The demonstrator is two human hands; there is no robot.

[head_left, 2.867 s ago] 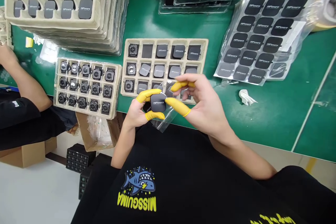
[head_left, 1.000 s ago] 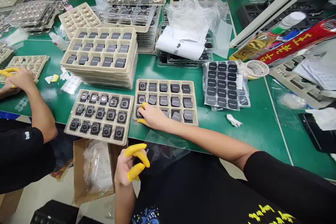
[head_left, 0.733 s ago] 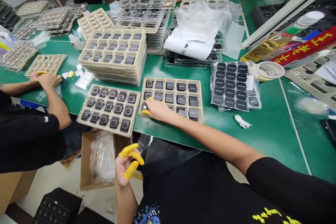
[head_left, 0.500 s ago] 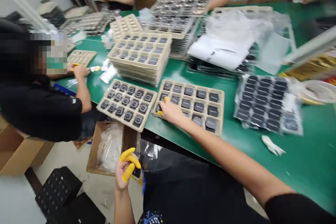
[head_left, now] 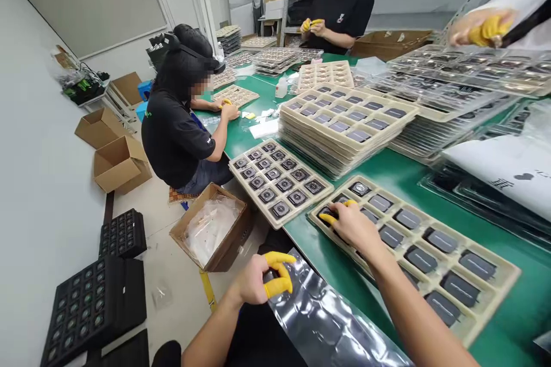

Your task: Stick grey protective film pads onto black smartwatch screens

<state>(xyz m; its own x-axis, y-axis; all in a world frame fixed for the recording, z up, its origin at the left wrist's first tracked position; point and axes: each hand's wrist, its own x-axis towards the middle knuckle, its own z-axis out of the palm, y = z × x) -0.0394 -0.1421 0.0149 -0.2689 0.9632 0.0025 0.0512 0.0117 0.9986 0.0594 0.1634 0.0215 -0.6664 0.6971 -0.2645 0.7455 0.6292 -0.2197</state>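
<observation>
Yellow finger cots cover several fingertips on both hands. My left hand, raised over my lap, is curled around a small dark piece mostly hidden by the fingers. A clear plastic sheet lies across my lap, right beside that hand; whether they touch I cannot tell. At the near left end of a beige compartment tray, my right hand has thumb and finger around a black square piece in its compartment. Most other compartments there hold dark flat pieces. One corner piece shows a round face.
A second beige tray of black square pieces with round faces sits left. Behind stands a tall tray stack. Bagged items lie right. An open carton is on the floor. Co-workers sit around the green table.
The view has swung left and closer, showing more of the floor and the co-worker there. My right hand stays at the tray's left end; my left hand still holds the dark piece.
</observation>
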